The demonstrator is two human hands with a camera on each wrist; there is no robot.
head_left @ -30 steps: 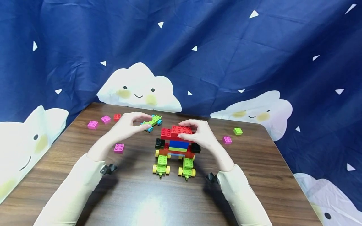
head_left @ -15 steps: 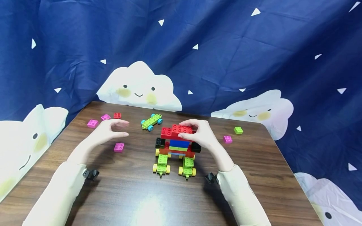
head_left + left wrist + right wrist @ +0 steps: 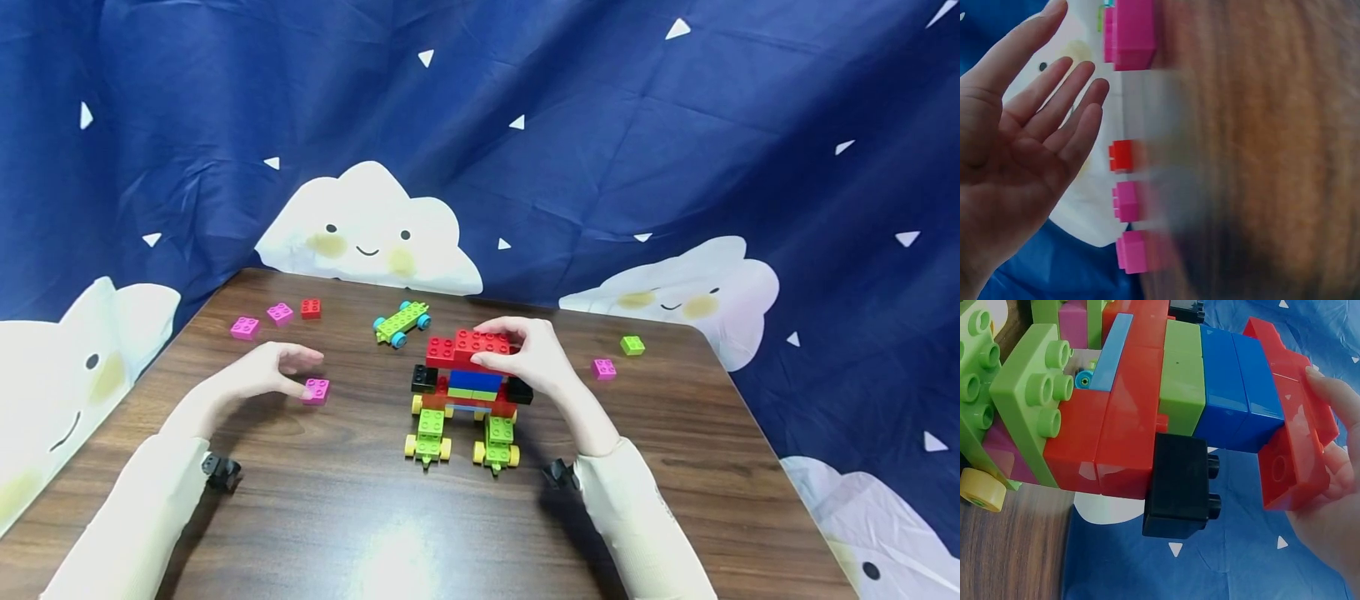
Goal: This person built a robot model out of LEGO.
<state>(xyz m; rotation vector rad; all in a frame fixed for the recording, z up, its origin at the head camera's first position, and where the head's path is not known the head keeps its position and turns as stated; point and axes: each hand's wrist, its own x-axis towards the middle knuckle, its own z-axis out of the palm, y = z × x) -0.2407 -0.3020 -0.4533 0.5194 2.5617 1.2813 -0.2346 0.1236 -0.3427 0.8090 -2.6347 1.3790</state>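
- The left hand (image 3: 262, 371) had moved away from the brick toy (image 3: 476, 382) within the last second and come down beside a loose pink brick (image 3: 317, 391); attention appeared to have turned to that brick.
- Its fingers were apart and held nothing; whether the thumb touched the brick could not be told.
- The right hand (image 3: 536, 354) had stayed put, its fingers clamped on the red bricks (image 3: 459, 356) at the top, which seemed to steady the toy.
- The toy stood upright on the bench (image 3: 315, 508), between the forearms.
- Its red top ran left to right, while the green wheeled feet (image 3: 431, 425) lay lengthwise from far to near, their narrow tips pointing towards the person.
- The pink brick sat studs up, squarish, with no clear long axis.
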